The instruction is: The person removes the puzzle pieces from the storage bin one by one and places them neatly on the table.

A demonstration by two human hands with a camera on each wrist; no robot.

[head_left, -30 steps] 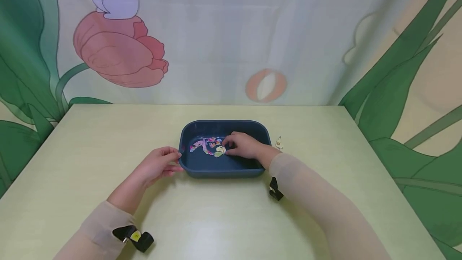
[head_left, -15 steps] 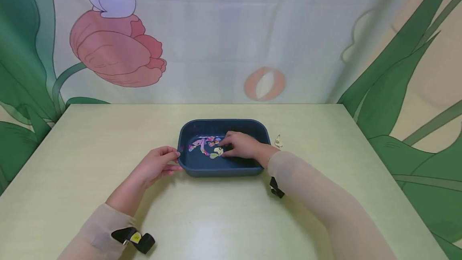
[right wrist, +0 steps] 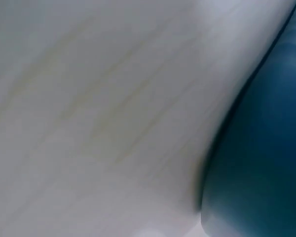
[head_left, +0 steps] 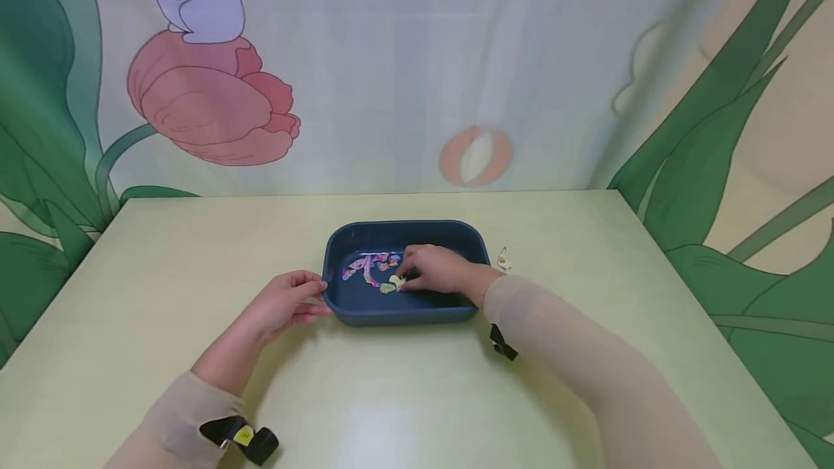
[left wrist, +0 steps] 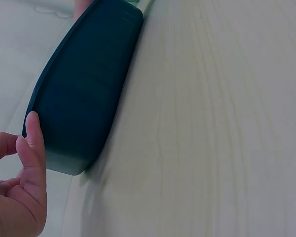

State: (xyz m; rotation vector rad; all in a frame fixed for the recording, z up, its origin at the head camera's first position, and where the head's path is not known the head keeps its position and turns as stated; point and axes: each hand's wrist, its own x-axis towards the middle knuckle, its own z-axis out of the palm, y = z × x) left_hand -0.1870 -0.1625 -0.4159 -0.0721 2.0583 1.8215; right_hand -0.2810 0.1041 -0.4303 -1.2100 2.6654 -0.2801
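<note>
A dark blue rectangular tub [head_left: 404, 315] stands on the table, and colourful flat cut-out pieces [head_left: 368, 265] lie on its floor. My left hand [head_left: 287, 302] grips the tub's left rim; the left wrist view shows the thumb along the outer wall [left wrist: 79, 89] and the other fingers curled at the rim. Inside the tub, my right hand [head_left: 436, 268] reaches in over the right side. Its thumb and fingers pinch a small pale yellow-green cut-out piece [head_left: 396, 282], partly hidden by the fingertips. The right wrist view has only the tub's outside and the tabletop.
Just right of the tub lies another small pale cut-out piece [head_left: 504, 259] on the light wood-grain table [head_left: 391, 396]. A printed curtain [head_left: 365, 78] hangs behind the table's far edge. Black wrist cameras [head_left: 241, 438] sit on both sleeves.
My right fingertips have closed in on the pale piece, which has shifted slightly left inside the tub. The left hand keeps its place at the rim. The head view has tilted a little.
</note>
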